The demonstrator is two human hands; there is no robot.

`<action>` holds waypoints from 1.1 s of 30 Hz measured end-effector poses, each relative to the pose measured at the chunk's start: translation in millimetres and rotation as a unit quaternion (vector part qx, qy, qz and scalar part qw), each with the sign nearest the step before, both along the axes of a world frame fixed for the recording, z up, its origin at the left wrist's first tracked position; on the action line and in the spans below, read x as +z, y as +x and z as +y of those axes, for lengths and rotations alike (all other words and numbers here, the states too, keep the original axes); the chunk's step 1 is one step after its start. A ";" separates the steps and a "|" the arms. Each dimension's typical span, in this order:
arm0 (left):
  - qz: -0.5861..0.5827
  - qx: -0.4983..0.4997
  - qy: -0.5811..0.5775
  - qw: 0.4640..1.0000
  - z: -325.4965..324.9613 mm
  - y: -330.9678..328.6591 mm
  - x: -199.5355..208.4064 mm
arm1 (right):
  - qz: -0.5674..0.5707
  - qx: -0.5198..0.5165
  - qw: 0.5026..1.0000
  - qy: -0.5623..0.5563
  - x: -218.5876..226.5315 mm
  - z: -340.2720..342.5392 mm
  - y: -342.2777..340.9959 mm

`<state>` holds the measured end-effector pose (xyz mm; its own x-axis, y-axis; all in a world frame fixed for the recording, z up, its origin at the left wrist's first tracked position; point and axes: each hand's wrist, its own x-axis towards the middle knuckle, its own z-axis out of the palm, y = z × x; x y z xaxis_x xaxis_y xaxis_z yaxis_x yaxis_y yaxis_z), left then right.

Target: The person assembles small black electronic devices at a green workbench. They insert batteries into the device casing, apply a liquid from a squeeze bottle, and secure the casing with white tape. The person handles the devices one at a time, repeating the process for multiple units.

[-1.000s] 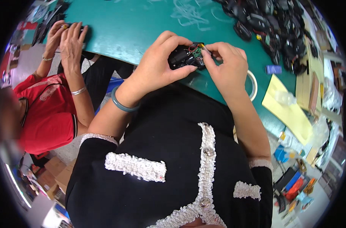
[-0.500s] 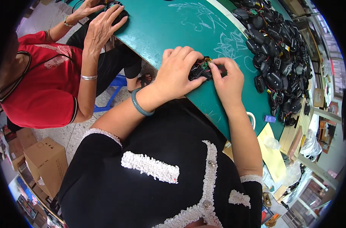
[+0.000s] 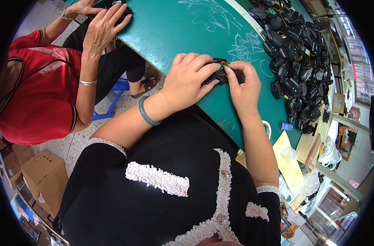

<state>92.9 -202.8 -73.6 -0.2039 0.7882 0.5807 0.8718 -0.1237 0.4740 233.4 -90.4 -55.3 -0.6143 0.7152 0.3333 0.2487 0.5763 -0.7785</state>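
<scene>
A small black plastic housing (image 3: 221,78) with a green circuit board (image 3: 221,70) and thin wires inside is held over the near edge of the green table. My left hand (image 3: 187,80) grips it from the left, fingers curled over its far side and thumb along its near side. At its right end, my right hand (image 3: 244,84) has thumb and forefinger pinched together by the board, beside a small yellow piece (image 3: 226,64). What sits between those fingertips is too small and covered to make out.
Similar black housings with wires lie in a large pile (image 3: 293,69) on the right of the green table (image 3: 174,33). A small purple box (image 3: 286,126) and yellow paper (image 3: 287,160) are nearer me. At left, a co-worker in red (image 3: 43,94) handles a black part. A cardboard box (image 3: 45,176) stands lower left.
The whole view has shifted slightly. My left fingers have closed further over the housing, covering more of it. My right hand keeps its pinch at the right end.
</scene>
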 end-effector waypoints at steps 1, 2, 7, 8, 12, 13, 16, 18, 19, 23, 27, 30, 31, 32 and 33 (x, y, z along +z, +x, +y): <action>0.010 -0.001 -0.003 1.000 -0.4 0.1 0.3 | -0.013 0.009 0.996 0.093 2.0 0.5 -0.3; 0.020 -0.002 -0.005 1.000 -0.2 -0.2 0.9 | -0.025 0.018 0.982 0.186 5.4 2.0 -0.7; 0.017 0.005 0.000 1.000 0.2 3.0 1.8 | -0.064 0.034 0.960 0.269 10.8 -1.8 0.4; 0.009 0.010 0.005 1.000 1.2 3.3 1.3 | -0.064 0.028 0.970 0.232 8.4 0.0 0.7; -0.064 0.027 -0.005 0.998 2.8 2.9 4.4 | -0.065 -0.033 0.997 0.021 18.5 -2.4 0.2; -0.084 0.031 -0.017 0.996 2.7 1.2 10.3 | -0.054 -0.031 0.998 0.004 19.8 -2.4 0.4; -0.098 0.051 -0.033 0.993 6.8 -1.7 14.0 | -0.027 -0.029 0.998 -0.048 24.3 -2.0 1.2; -0.094 0.063 -0.021 0.993 11.4 -0.7 13.8 | -0.020 -0.032 0.995 -0.091 25.6 -3.2 2.5; -0.091 0.067 -0.005 0.994 14.3 1.0 14.5 | -0.017 -0.032 0.994 -0.105 25.2 -2.1 2.8; -0.035 0.058 0.028 0.997 16.5 3.5 12.0 | 0.015 -0.048 0.984 -0.168 19.5 -1.3 7.2; 0.006 0.053 0.038 0.998 15.4 7.8 9.3 | 0.057 -0.047 0.982 -0.171 8.0 -1.8 2.9; 0.002 0.038 0.039 0.998 16.4 7.6 6.0 | 0.047 -0.065 0.982 -0.171 6.6 -3.2 -0.8; 0.000 0.032 0.035 0.999 16.2 6.5 6.1 | 0.040 -0.066 0.984 -0.162 6.9 -1.6 -2.3; -0.003 0.028 0.029 0.999 15.7 6.0 5.8 | 0.032 -0.065 0.985 -0.154 6.6 0.3 -3.9; -0.015 0.032 0.026 0.999 15.9 6.3 5.4 | 0.025 -0.065 0.987 -0.145 6.6 1.7 -4.8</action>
